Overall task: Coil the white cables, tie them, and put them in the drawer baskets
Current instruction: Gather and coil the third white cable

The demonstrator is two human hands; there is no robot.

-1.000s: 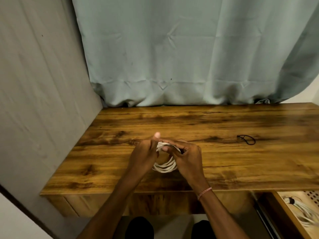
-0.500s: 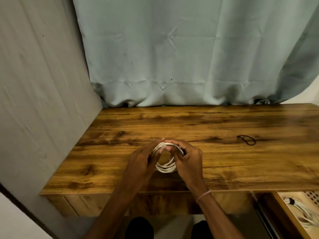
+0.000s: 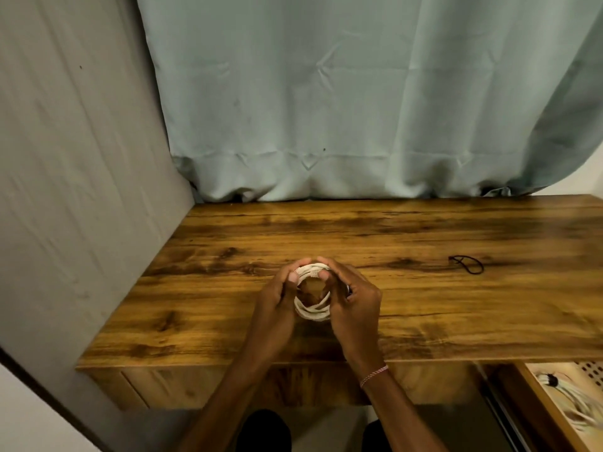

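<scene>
Grey textured wall [image 3: 81, 190] is filling the left side of the frame, and a pale green fabric curtain [image 3: 359, 109] is hanging across the top, its hem resting on the back edge of a brown wood-grain desk top [image 3: 440, 308].

At the centre of the frame, near the desk's front edge, the left hand [image 3: 275, 308] is gripping the left side of a small round coil of white cable [image 3: 311, 313], fingers curled round the loops and the thumb pressing on top. Whether the coil is touching the wood or hanging just above it is not clear. The right hand [image 3: 354, 305] is gripping the coil's right side, its fingers curled round the strands and its fingertips [image 3: 323, 275] pinching the top of the coil, where the cable ends are showing. A pink and white thread bracelet [image 3: 374, 375] is circling the right wrist.

Further right, well apart from the hands, a thin black elastic loop [image 3: 466, 264] is lying flat on the desk.

In the lower right corner, a wooden drawer [image 3: 535, 406] is standing open below the desk top, and a bundle of white cable tied with a black band [image 3: 577, 402] is lying inside it, beside a pale perforated basket wall [image 3: 587, 367].
</scene>
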